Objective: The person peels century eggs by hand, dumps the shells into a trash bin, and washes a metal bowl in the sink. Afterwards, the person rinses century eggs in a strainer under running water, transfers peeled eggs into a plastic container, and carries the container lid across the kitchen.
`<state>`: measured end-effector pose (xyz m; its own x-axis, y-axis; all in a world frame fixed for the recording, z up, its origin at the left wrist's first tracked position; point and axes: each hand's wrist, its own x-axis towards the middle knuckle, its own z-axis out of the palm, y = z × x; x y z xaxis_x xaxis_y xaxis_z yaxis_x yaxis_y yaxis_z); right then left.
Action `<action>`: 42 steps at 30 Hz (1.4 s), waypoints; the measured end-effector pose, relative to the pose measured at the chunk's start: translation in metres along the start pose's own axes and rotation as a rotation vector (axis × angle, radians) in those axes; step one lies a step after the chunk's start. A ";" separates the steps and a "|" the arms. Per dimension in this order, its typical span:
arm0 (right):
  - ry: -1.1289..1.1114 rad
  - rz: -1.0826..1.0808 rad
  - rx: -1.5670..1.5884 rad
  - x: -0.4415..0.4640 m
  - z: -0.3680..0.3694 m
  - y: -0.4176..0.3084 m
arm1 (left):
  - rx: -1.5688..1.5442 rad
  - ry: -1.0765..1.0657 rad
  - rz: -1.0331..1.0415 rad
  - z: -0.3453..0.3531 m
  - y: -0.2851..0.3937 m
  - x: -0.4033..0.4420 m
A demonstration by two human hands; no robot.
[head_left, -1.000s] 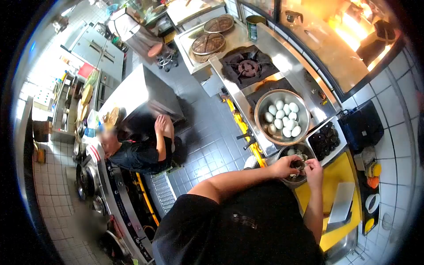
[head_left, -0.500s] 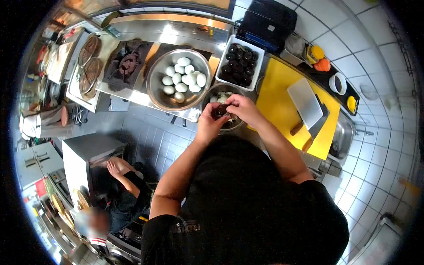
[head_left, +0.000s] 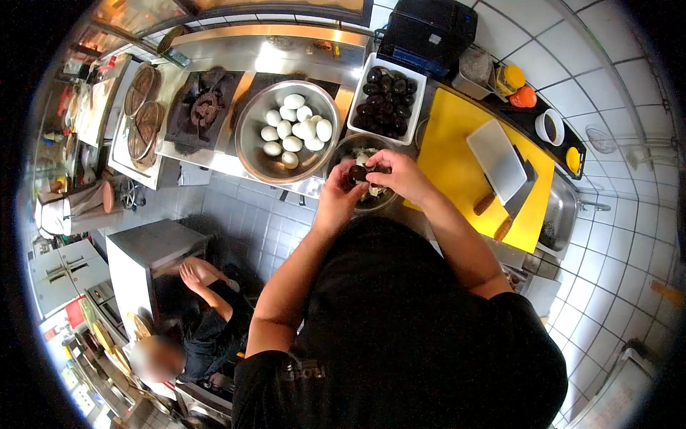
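A dark, shiny preserved egg (head_left: 358, 173) is between my two hands, above a metal bowl (head_left: 334, 159) holding pale shell pieces. My left hand (head_left: 338, 194) has its fingers curled round the egg from the left. From the right, my right hand (head_left: 396, 177) presses thumb and fingers against the same egg; its fingertips are partly hidden. Just beyond the bowl stands a white tray (head_left: 416, 131) full of dark peeled preserved eggs (head_left: 386, 104). To the left, a large steel bowl (head_left: 248, 146) contains several whole pale eggs (head_left: 291, 125).
On the right, a yellow cutting board (head_left: 443, 136) bears a translucent white lid (head_left: 496, 161) and knives with brown handles (head_left: 484, 205). Beyond it is a sink (head_left: 564, 214). A gas burner (head_left: 207, 107) lies left of the steel bowl. A co-worker (head_left: 211, 325) is at lower left.
My fingers have shifted round the egg, and more of its dark surface shows between them. The view has moved slightly. The co-worker's arm stays raised much as before.
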<state>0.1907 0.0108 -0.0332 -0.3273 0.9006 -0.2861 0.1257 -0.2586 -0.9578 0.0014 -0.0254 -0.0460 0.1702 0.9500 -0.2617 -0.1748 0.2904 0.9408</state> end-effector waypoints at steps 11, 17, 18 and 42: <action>-0.007 0.010 -0.002 0.000 0.001 0.007 | -0.051 -0.044 0.008 -0.002 -0.013 0.003; 0.040 -0.004 -0.083 -0.001 0.005 -0.002 | 0.022 -0.090 -0.030 -0.003 -0.007 0.001; 0.055 -0.002 -0.136 -0.002 0.006 -0.005 | 0.013 -0.094 -0.027 -0.002 -0.005 -0.001; 0.168 -0.200 -0.281 -0.004 0.011 0.010 | 0.217 0.049 -0.028 0.000 0.001 -0.001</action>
<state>0.1827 0.0011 -0.0419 -0.2166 0.9742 -0.0637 0.3347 0.0128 -0.9422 0.0008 -0.0263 -0.0444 0.1239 0.9479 -0.2935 0.0434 0.2903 0.9559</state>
